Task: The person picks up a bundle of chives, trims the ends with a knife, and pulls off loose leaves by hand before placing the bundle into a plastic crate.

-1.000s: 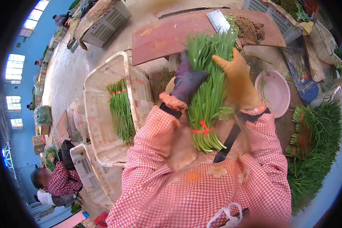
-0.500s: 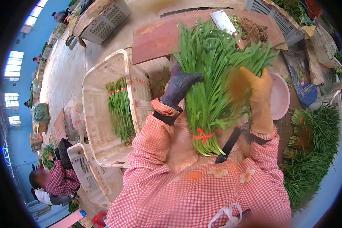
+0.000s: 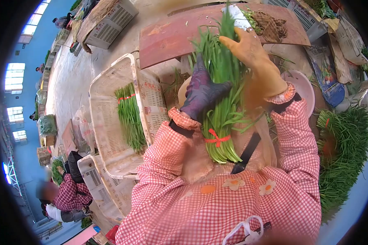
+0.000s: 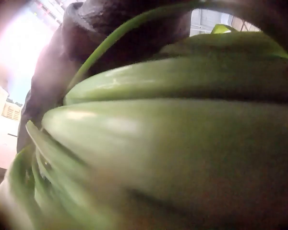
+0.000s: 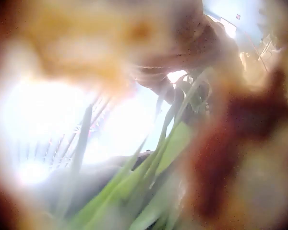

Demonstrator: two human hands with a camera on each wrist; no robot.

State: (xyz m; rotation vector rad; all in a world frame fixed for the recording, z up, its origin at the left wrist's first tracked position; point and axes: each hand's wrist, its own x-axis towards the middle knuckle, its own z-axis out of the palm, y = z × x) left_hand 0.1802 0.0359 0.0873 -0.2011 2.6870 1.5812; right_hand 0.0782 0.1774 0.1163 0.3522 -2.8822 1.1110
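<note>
A bunch of garlic chives (image 3: 223,114), tied near its pale cut ends with a red band (image 3: 217,139), stands over the apron with its leaves pointing away. My left hand (image 3: 206,90), in a dark glove, grips the middle of the bunch, thumb across the front. Higher up, my right hand (image 3: 253,55) in an orange glove holds the upper leaves, which are drawn into a narrow tuft above the thumb. Broad blurred leaves (image 4: 158,134) fill the left wrist view below the dark glove. Loose leaves (image 5: 139,191) cross the bright right wrist view.
Beyond the bunch is a reddish board (image 3: 171,41) with a metal blade (image 3: 238,16) and a brown cloth (image 3: 270,28). A white crate (image 3: 104,118) at left holds another tied bunch (image 3: 131,118). On the right are a pink basin (image 3: 306,90) and piled chives (image 3: 343,167).
My right hand first moved right as the leaves fanned out, then up and left to the upper leaves, now gathered narrow. My left hand stays around the middle of the bunch.
</note>
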